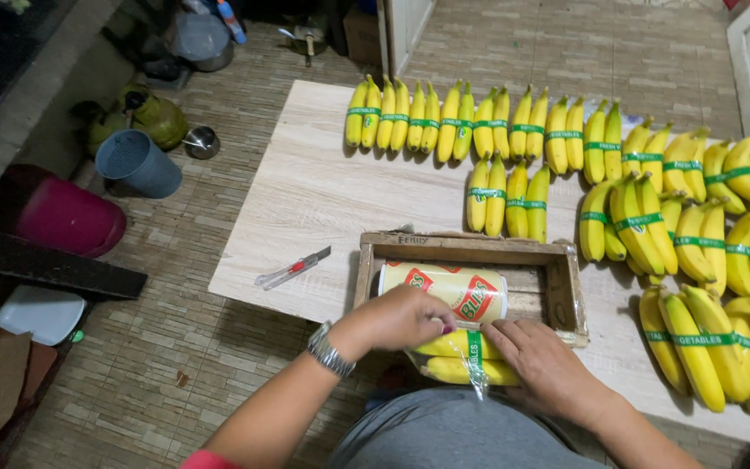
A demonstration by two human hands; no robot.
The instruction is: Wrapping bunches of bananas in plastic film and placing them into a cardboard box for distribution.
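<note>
A pair of yellow bananas [455, 358] lies at the near table edge, just in front of a shallow wooden frame [566, 287]. A green band [475, 346] wraps them, with a strip of clear tape hanging down. My left hand [397, 318], a metal watch on its wrist, holds the bananas from the left. My right hand [544, 360] presses on them beside the band from the right. A yellow and red cylinder-shaped roll [444, 291] lies inside the frame.
Rows of green-banded banana pairs [479, 122] line the far side of the wooden table [305, 200], with a heap [722, 260] at the right. A small cutter [292, 269] lies left of the frame. Buckets, a gas cylinder and pots stand on the floor at left.
</note>
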